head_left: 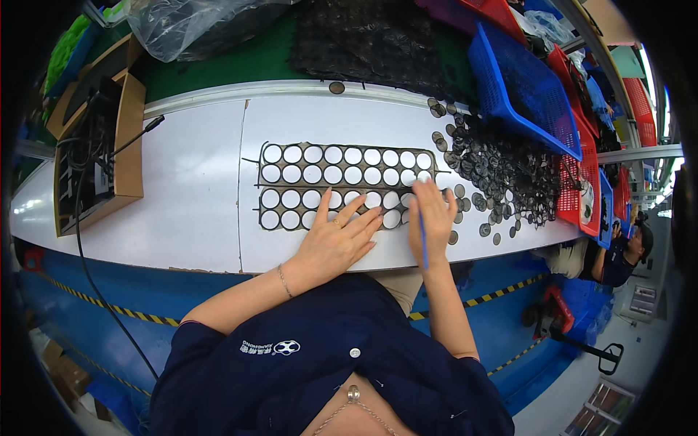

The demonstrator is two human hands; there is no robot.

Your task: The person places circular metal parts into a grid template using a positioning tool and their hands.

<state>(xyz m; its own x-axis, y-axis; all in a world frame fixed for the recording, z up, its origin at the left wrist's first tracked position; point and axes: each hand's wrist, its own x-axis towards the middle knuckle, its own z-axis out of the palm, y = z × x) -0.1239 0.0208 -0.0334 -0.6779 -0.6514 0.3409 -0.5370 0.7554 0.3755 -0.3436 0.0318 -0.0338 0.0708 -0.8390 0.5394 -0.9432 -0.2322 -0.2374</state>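
Left hand (338, 236) spread on lower dark strip (281, 208) with white circles; right hand (435, 218) holds slim blue tool (424, 236); dark discs (494, 166) heaped rightward on worktop (185, 189).

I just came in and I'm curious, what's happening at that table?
A person's left hand rests, fingers spread, on the nearer of two dark strips with rows of round white spots. The right hand is at that strip's right end, holding a thin blue stick. Loose dark discs are heaped to the right on the white table.

Head-worn fisheye, downward over table (189, 182)
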